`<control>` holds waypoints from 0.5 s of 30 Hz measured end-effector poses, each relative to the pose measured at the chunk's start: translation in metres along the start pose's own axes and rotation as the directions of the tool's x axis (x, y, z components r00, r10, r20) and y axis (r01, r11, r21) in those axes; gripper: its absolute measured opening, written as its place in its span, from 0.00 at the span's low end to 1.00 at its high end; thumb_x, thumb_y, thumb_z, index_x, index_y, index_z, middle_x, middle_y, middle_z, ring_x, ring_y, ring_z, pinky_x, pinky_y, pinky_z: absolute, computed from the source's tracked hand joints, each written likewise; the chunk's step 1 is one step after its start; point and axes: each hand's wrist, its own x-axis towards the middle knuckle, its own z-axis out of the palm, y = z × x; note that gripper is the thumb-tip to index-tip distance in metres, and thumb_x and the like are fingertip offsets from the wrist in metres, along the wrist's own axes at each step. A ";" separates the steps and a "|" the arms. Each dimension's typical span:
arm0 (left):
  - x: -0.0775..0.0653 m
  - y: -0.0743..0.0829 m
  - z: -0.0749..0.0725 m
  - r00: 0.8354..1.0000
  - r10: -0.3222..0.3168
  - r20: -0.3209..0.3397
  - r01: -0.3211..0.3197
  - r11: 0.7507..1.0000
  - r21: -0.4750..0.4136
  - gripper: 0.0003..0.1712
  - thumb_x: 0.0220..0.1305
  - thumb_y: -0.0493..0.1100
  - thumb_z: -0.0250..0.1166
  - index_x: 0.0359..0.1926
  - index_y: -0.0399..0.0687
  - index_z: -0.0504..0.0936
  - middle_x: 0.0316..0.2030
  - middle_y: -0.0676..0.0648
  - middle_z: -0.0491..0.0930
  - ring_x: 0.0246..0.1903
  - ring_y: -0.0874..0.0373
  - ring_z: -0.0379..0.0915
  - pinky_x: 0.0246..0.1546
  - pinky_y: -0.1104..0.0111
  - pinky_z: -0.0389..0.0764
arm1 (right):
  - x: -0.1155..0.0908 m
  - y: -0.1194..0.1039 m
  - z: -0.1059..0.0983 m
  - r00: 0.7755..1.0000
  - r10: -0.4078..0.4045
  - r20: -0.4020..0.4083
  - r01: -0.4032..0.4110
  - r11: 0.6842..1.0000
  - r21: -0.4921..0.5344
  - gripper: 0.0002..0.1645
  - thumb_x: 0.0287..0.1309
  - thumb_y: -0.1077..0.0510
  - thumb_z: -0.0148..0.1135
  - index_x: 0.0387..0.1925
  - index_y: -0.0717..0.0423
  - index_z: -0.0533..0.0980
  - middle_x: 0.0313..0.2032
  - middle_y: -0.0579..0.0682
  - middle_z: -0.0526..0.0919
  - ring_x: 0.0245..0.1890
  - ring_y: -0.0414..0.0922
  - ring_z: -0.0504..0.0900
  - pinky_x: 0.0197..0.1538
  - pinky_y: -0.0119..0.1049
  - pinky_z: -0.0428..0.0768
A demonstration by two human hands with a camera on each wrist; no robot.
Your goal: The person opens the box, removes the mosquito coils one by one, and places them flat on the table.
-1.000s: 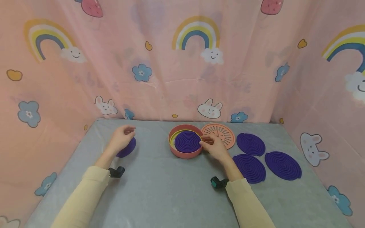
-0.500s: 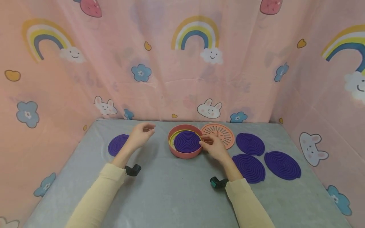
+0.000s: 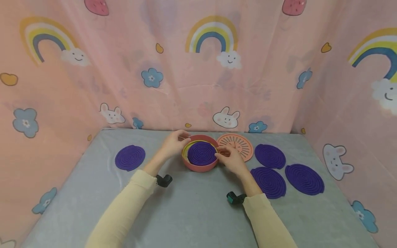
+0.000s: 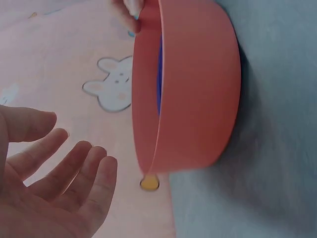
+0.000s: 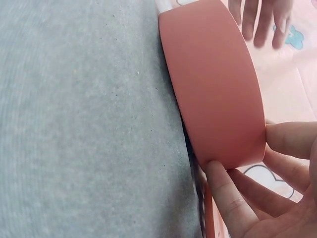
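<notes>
A round red mosquito coil box stands on the table with a yellow ring inside. A purple mosquito coil lies over the ring within the rim. My right hand holds the box's right side, thumb at the rim and fingers against the wall in the right wrist view. My left hand hovers by the box's left rim, holding nothing; the left wrist view shows its loosely bent fingers apart from the box. An orange slotted lid lies behind the right hand.
A purple coil lies at the left of the grey table. Three more lie at the right: a rear coil, a front coil partly behind my right forearm, and an outer coil. A pink patterned curtain encloses the table.
My left hand has moved right from beside the left coil to the box's left rim, uncovering that coil. My right hand and the box have stayed in place.
</notes>
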 end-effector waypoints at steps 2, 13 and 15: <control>0.004 0.001 0.006 1.000 0.001 0.014 -0.001 1.000 -0.005 0.18 0.74 0.44 0.62 0.59 0.40 0.80 0.54 0.42 0.82 0.55 0.46 0.78 0.55 0.51 0.80 | 0.000 0.000 0.000 1.000 -0.006 -0.002 0.006 1.000 -0.001 0.21 0.68 0.54 0.66 0.59 0.55 0.79 0.57 0.58 0.82 0.55 0.55 0.81 0.54 0.50 0.82; 0.022 0.001 0.032 0.995 -0.059 0.083 0.055 0.997 0.049 0.19 0.75 0.45 0.60 0.61 0.41 0.78 0.59 0.39 0.79 0.61 0.44 0.74 0.61 0.50 0.76 | 0.000 0.000 0.000 1.000 -0.004 -0.003 0.004 1.000 -0.005 0.22 0.68 0.53 0.66 0.60 0.55 0.79 0.57 0.57 0.81 0.56 0.55 0.80 0.56 0.51 0.81; 0.024 0.001 0.036 0.994 -0.068 0.091 0.061 0.995 0.077 0.20 0.75 0.44 0.60 0.62 0.40 0.78 0.60 0.38 0.78 0.61 0.43 0.73 0.62 0.50 0.75 | 0.000 -0.001 0.000 1.000 0.002 0.000 -0.002 1.000 -0.004 0.22 0.68 0.53 0.66 0.60 0.55 0.79 0.57 0.57 0.81 0.56 0.55 0.80 0.56 0.51 0.81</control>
